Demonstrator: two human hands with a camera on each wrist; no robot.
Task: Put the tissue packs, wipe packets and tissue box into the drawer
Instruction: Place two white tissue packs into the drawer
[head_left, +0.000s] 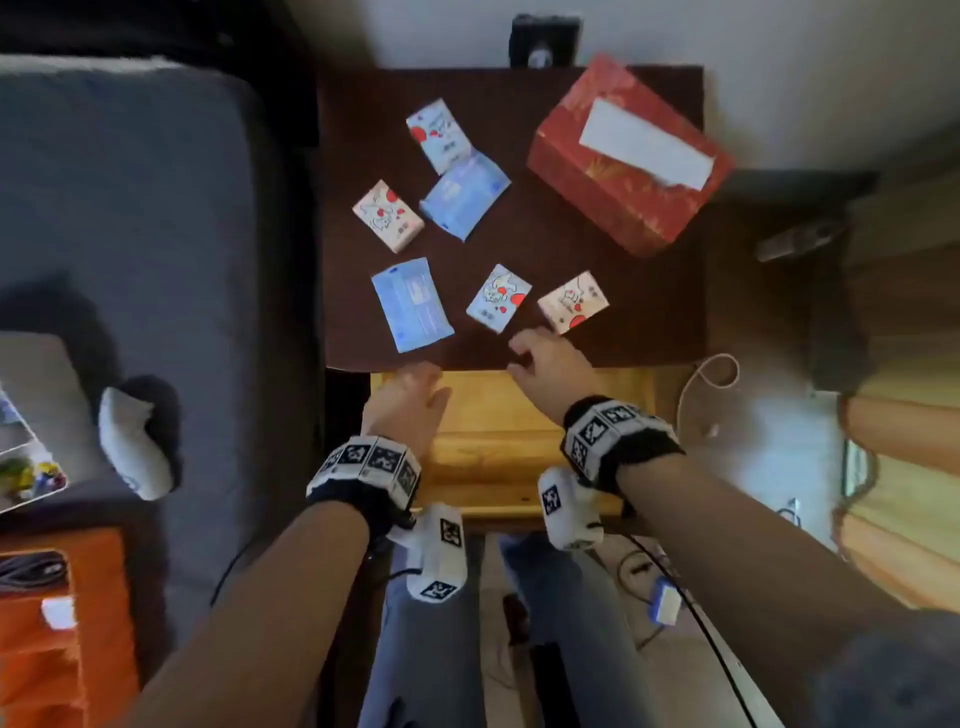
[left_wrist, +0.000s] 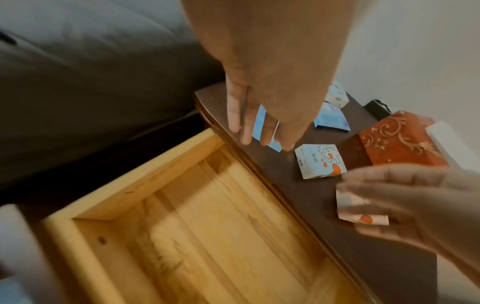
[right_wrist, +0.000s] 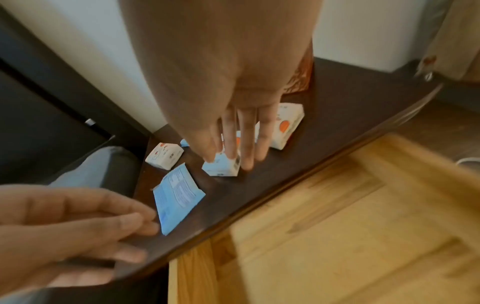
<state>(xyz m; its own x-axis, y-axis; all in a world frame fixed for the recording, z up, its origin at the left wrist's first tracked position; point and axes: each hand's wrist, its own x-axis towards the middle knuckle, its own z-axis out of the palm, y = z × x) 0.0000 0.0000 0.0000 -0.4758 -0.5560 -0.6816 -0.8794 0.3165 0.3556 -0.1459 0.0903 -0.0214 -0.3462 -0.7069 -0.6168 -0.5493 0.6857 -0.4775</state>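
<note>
On the dark nightstand top (head_left: 639, 301) lie several small tissue packs, two blue wipe packets (head_left: 464, 195) (head_left: 412, 304) and a red tissue box (head_left: 623, 156) at the back right. Below its front edge the light wooden drawer (head_left: 493, 447) stands pulled out with nothing inside. My right hand (head_left: 530, 351) hovers with straight fingers over the front edge, just above a blue-white tissue pack (right_wrist: 222, 166) and beside a pink-white pack (head_left: 573, 301). My left hand (head_left: 415, 387) is open over the drawer's back left corner, near the front wipe packet (right_wrist: 176, 205). Neither hand holds anything.
A grey mattress (head_left: 130, 234) borders the nightstand on the left. A white cable (head_left: 711, 374) loops on the floor at the right. A black device (head_left: 543, 41) sits behind the nightstand by the wall. My legs are under the drawer front.
</note>
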